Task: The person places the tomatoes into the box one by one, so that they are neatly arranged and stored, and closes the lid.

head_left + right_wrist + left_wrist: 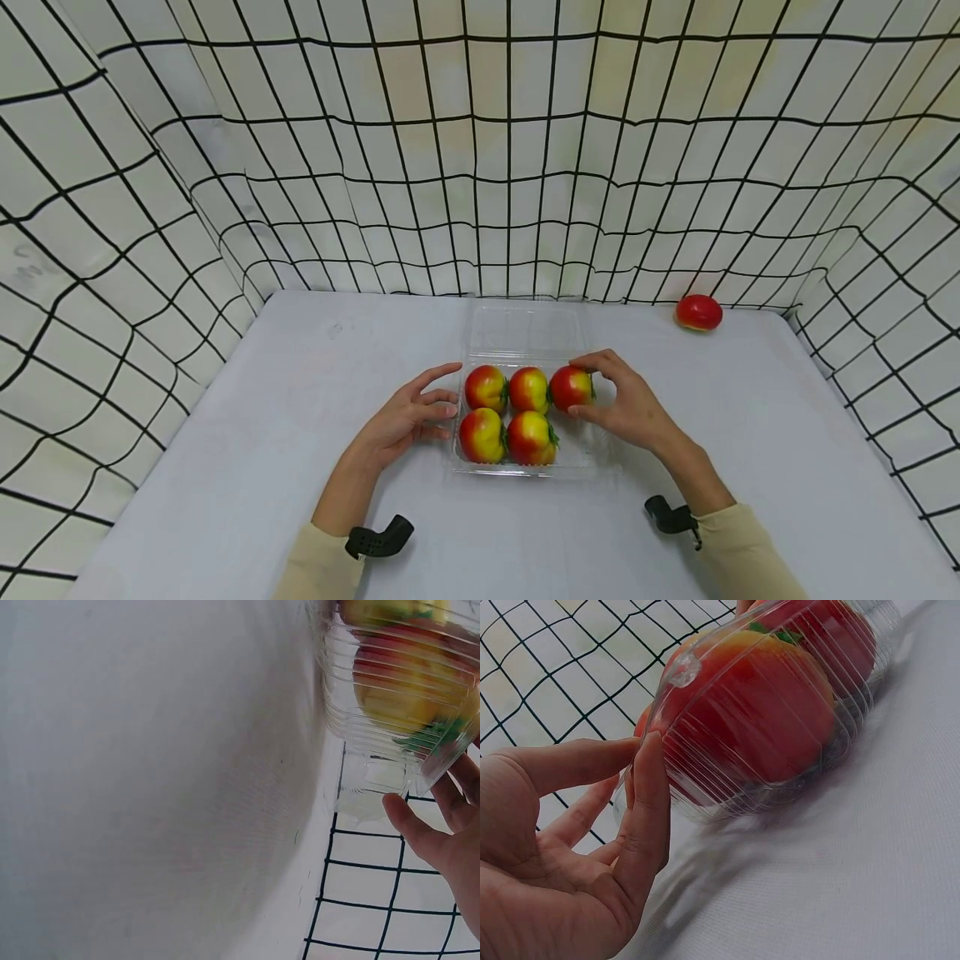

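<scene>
Right hand [630, 408] pinched a fruit [570, 389], back right of the box [536, 471]! Left hand [408, 417], fingers loosely spread, met its left edge; only the head view caught a red fruit [699, 312] beyond.

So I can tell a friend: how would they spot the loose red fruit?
Follow the far edge of the white table, along the black netting, rightward. Near the corner lies the red fruit: alone and mostly red, unlike the five clustered red-and-yellow fruits.
</scene>
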